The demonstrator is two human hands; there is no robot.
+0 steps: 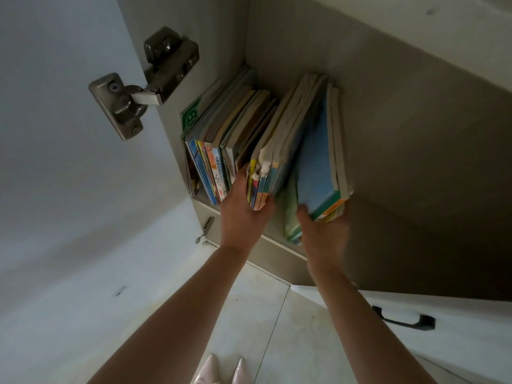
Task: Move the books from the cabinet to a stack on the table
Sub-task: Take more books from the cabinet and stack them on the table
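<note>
Head view, looking down into an open cabinet (388, 134): books (221, 139) standing upright in a row on the bottom shelf, packed against the left wall, spines facing out. Left hand (243, 214) reaching in from below, grip curled round the lower edge of a leaning bundle of thin books (277, 151), fingers tucked behind it on the left and thumb pressed on the near side, so the bundle sits right in the grip and tilts rightward away from the upright row. Right hand (324, 234) just beside it, grip closed under the bottom corner of a blue-covered bundle (318, 162), thumb on the blue cover, fingers hidden beneath, motion-blurred. Blue-covered bundle leaning to the right, its lower end past the shelf's front edge. A green book (291, 217) hanging down between the two hands, touching the right hand's thumb side; cannot tell whether held. Both bundles in the cabinet, apart from the row at the spines and near one another at the top. Open door (69, 134) on the left with a metal hinge (144, 81). Below, pale tiled floor (277, 328), a white drawer front with a dark handle (403, 320), and the tips of pale pointed shoes (224, 370).
</note>
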